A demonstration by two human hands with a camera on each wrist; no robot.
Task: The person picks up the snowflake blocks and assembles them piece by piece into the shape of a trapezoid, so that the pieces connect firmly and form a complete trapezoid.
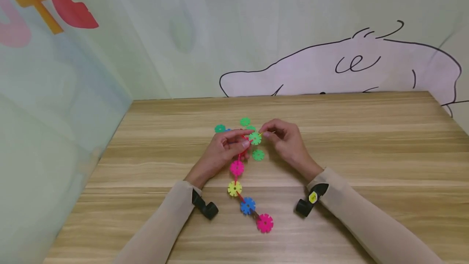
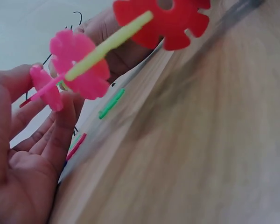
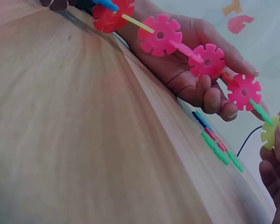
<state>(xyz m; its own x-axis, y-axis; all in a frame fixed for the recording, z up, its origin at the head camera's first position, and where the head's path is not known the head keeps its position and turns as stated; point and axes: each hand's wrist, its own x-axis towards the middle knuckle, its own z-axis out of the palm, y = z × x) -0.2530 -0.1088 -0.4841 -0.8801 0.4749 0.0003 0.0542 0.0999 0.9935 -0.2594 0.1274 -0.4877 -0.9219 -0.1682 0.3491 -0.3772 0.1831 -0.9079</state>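
Observation:
A chain of interlocking plastic discs with notched rims runs from my hands toward me. Its near part shows a pink disc, a yellow disc, a blue disc and an end pink disc. My left hand pinches the chain's far part, at a pink disc between thumb and fingers. Beyond it, a green disc sits between the two hands. My right hand pinches a yellow disc, which meets the green disc's edge. The left fingers partly hide the chain.
Loose discs lie on the wooden table around the hands: a green one behind, a teal one at the back left, and another green one between the hands. A printed cloth hangs behind the table's far edge.

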